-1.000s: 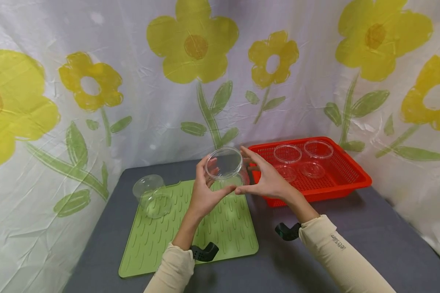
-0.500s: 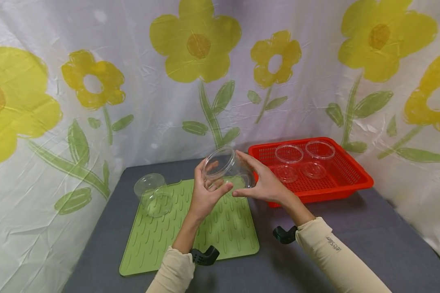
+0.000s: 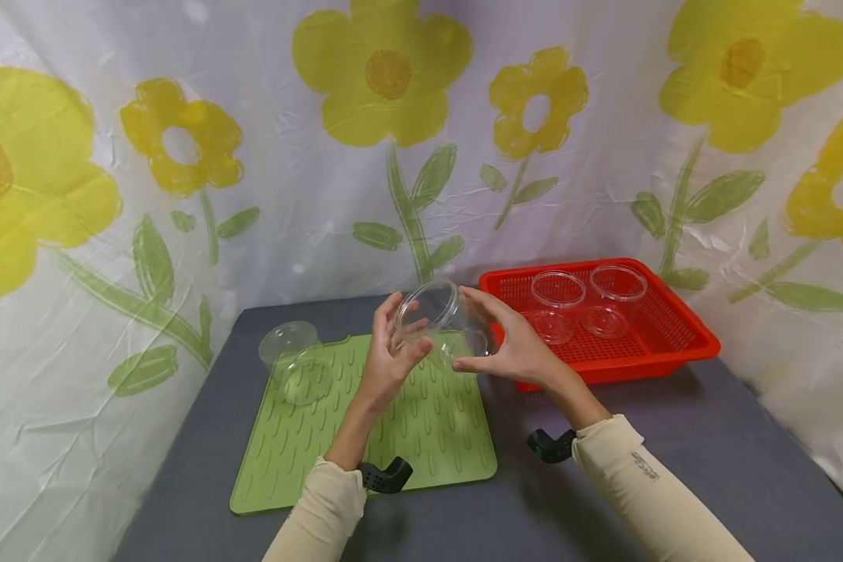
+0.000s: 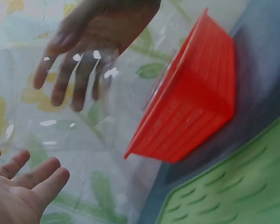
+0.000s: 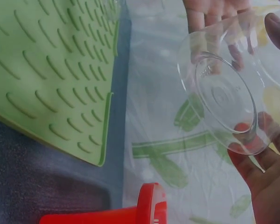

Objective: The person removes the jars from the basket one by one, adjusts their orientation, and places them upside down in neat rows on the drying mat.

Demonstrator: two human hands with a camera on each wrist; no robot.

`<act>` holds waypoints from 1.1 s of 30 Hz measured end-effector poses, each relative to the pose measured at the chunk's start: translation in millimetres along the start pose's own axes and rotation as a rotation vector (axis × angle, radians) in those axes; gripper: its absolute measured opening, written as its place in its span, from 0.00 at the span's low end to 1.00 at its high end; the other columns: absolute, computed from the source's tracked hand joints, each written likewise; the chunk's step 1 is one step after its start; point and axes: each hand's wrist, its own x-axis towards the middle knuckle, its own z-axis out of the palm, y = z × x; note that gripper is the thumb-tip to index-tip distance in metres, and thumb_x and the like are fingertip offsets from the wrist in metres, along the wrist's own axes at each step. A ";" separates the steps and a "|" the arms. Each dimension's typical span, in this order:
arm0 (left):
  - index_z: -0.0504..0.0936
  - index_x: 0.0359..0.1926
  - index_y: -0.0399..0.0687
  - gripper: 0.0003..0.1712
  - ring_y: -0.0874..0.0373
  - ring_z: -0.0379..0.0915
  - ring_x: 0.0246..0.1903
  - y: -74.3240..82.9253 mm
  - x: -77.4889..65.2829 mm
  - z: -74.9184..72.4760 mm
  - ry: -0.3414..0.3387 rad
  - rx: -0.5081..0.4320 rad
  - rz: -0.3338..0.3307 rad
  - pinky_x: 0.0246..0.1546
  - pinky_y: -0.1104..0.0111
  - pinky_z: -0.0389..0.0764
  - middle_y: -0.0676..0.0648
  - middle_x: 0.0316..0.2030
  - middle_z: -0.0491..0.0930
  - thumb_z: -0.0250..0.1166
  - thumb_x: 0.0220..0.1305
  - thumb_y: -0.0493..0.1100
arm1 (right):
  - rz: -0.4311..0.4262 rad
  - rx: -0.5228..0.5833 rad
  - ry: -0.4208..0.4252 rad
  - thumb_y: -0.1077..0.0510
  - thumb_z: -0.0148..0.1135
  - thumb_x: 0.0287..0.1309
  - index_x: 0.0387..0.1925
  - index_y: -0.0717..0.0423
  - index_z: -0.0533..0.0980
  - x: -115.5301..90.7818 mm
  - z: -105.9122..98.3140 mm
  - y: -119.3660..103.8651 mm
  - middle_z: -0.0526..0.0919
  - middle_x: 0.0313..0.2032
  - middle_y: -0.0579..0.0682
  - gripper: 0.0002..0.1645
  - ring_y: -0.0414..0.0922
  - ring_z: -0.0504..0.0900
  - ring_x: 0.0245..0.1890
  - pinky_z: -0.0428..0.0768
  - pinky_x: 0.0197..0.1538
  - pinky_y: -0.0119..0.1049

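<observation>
In the head view, a lidless clear plastic jar [image 3: 457, 320] is held tilted above the green mat. Its mouth faces the left hand and its base leans right. My left hand [image 3: 388, 355] holds it near the rim, thumb in front and fingers showing through the wall. From the other side my right hand [image 3: 516, 343] grips it, fingers spread round the body. The right wrist view shows the jar's round base [image 5: 221, 95] between both hands. A second clear jar [image 3: 297, 363] stands at the mat's left edge, and two more jars [image 3: 558, 290] are inside the red basket.
The green ribbed mat [image 3: 365, 453] lies on a grey tabletop [image 3: 604, 499]. At the right stands a red perforated basket [image 3: 674, 336] with raised sides. A flower-printed curtain [image 3: 309, 234] hangs behind the table.
The jar has tilted from mouth towards the head camera to mouth leftward, base swinging right. Both hands still hold it. The jars in the basket and on the mat stay put.
</observation>
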 end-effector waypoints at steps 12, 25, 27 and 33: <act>0.61 0.77 0.74 0.49 0.45 0.69 0.65 31.1 16.1 -24.6 -0.128 0.515 0.076 0.62 0.45 0.77 0.49 0.71 0.64 0.69 0.57 0.72 | -0.072 -0.110 -0.120 0.46 0.85 0.43 0.78 0.46 0.59 -2.0 3.9 3.9 0.68 0.73 0.48 0.63 0.50 0.69 0.72 0.70 0.72 0.58; 0.71 0.72 0.68 0.38 0.56 0.71 0.52 31.5 14.9 -25.5 -0.199 0.596 0.069 0.49 0.53 0.83 0.53 0.65 0.70 0.73 0.62 0.55 | -0.072 -0.201 -0.145 0.43 0.84 0.43 0.78 0.45 0.61 -4.7 7.4 2.6 0.69 0.73 0.50 0.63 0.52 0.68 0.72 0.70 0.71 0.62; 0.71 0.71 0.67 0.37 0.55 0.72 0.53 30.5 13.7 -25.7 -0.188 0.586 0.073 0.48 0.51 0.83 0.52 0.65 0.71 0.72 0.62 0.55 | -0.070 -0.199 -0.146 0.43 0.84 0.43 0.78 0.46 0.61 -5.1 7.6 2.7 0.69 0.73 0.49 0.63 0.52 0.68 0.72 0.70 0.71 0.62; 0.71 0.71 0.63 0.35 0.49 0.75 0.56 26.4 8.8 -28.3 -0.146 0.548 0.078 0.50 0.49 0.83 0.47 0.66 0.70 0.71 0.64 0.52 | -0.072 -0.158 -0.114 0.45 0.85 0.41 0.78 0.44 0.60 -6.9 4.9 0.6 0.69 0.73 0.49 0.64 0.52 0.67 0.72 0.70 0.71 0.62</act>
